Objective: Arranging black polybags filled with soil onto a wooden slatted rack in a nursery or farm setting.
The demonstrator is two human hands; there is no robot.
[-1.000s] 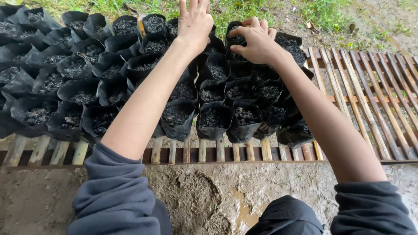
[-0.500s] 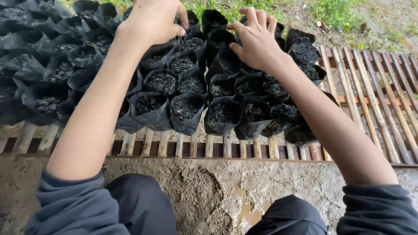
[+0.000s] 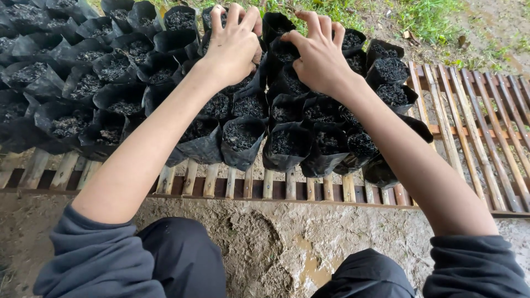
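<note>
Here both hands work the far rows of black soil-filled nursery bags (image 3: 287, 144) packed upright on a slatted wooden rack (image 3: 469, 105). The left hand (image 3: 234, 47) rests with fingers loosely spread over one bag, steadying it; the right hand (image 3: 317, 55) curls its fingers onto the rim of a neighbouring bag (image 3: 276, 27).

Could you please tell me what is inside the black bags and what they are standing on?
The black bags hold dark soil and stand on a wooden slat rack. Slats beneath them are covered.
</note>
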